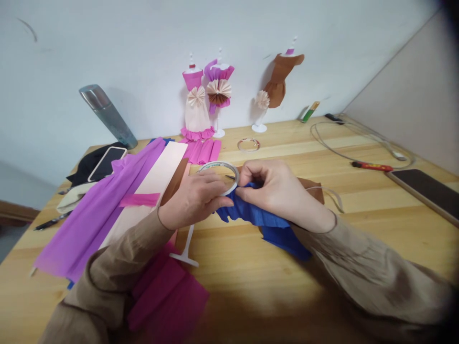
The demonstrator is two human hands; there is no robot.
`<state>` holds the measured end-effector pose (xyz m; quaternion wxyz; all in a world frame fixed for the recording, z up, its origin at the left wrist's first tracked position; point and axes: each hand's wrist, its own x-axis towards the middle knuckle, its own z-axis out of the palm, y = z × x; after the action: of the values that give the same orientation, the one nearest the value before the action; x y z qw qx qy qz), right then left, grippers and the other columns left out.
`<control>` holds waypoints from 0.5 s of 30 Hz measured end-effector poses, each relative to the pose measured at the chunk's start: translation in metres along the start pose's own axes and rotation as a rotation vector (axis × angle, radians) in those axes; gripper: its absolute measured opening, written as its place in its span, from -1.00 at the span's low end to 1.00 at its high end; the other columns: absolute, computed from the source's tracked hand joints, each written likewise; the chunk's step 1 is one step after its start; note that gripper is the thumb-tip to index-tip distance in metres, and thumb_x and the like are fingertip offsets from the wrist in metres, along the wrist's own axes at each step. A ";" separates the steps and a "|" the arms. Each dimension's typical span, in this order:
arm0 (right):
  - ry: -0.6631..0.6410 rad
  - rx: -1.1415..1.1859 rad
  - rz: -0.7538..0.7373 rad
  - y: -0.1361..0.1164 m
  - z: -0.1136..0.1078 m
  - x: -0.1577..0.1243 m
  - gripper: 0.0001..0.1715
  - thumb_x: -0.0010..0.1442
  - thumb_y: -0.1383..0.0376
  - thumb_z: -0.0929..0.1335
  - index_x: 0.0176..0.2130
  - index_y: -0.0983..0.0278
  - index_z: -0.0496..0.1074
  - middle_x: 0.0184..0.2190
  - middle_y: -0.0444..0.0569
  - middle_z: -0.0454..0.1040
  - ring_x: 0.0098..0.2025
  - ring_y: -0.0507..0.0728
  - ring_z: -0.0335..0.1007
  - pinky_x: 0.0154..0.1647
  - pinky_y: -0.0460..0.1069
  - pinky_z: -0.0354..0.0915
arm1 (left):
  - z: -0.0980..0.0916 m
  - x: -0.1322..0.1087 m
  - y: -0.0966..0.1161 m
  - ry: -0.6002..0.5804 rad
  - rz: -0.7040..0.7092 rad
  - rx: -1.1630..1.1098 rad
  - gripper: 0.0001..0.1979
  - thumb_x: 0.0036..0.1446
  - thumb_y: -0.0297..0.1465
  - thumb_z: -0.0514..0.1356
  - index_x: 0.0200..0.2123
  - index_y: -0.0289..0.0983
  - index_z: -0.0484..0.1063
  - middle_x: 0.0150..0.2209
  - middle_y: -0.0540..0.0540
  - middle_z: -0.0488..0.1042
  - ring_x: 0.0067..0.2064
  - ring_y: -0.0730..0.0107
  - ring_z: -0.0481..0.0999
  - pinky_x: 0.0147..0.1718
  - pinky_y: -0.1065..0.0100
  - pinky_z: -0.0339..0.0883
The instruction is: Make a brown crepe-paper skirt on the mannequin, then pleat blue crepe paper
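A roll of tape [234, 177], pale and ring-shaped, is in my left hand [197, 193], whose fingers close over its near left side. My right hand [272, 186] pinches at the roll's right edge, thumb and forefinger together by a strip of gathered blue crepe paper [251, 210]. The blue strip runs from beneath the roll to below my right wrist, and a loose blue end [287, 241] hangs lower. Under my left hand a white stand [187, 253] shows its stem and foot; its upper part is hidden.
Small mannequins in paper dresses [196, 107] stand by the wall, one in brown [281, 76]. Purple crepe paper [96, 215] and magenta sheets [168, 296] lie left. A spray can [107, 117], phones [426, 193], a cable [333, 153] and a red-handled tool [375, 166] lie around.
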<state>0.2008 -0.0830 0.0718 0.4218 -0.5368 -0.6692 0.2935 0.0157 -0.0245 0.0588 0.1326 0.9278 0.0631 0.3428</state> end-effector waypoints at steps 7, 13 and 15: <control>-0.149 0.153 0.011 -0.006 -0.018 0.003 -0.77 0.00 0.24 0.41 -0.55 0.27 0.32 -0.61 -0.18 0.30 -0.57 -0.03 0.15 -0.57 -0.09 0.11 | -0.006 -0.004 -0.003 -0.072 -0.371 -0.474 -0.66 0.20 -0.23 0.22 -0.52 -0.32 0.32 -0.58 0.04 0.35 -0.55 0.53 0.37 -0.56 0.49 0.24; -0.071 0.048 0.006 -0.003 -0.010 -0.001 -0.71 0.02 0.18 0.42 -0.56 0.26 0.30 -0.61 -0.17 0.29 -0.55 -0.01 0.14 -0.55 -0.07 0.10 | -0.005 -0.003 -0.001 -0.087 -0.423 -0.460 -0.54 0.18 -0.07 0.19 -0.55 -0.34 0.35 -0.59 0.02 0.32 -0.52 0.53 0.33 -0.54 0.47 0.23; -0.025 -0.040 0.001 0.000 -0.003 -0.003 -0.71 0.04 0.20 0.40 -0.56 0.25 0.28 -0.61 -0.16 0.30 -0.54 0.00 0.14 -0.53 -0.06 0.10 | -0.004 -0.002 -0.001 -0.067 -0.331 -0.353 -0.51 0.21 -0.06 0.15 -0.57 -0.34 0.34 -0.59 0.01 0.31 -0.50 0.52 0.29 -0.49 0.44 0.21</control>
<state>0.2036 -0.0864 0.0729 0.4025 -0.5416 -0.6799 0.2871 0.0112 -0.0232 0.0601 0.3493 0.8780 0.1488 0.2914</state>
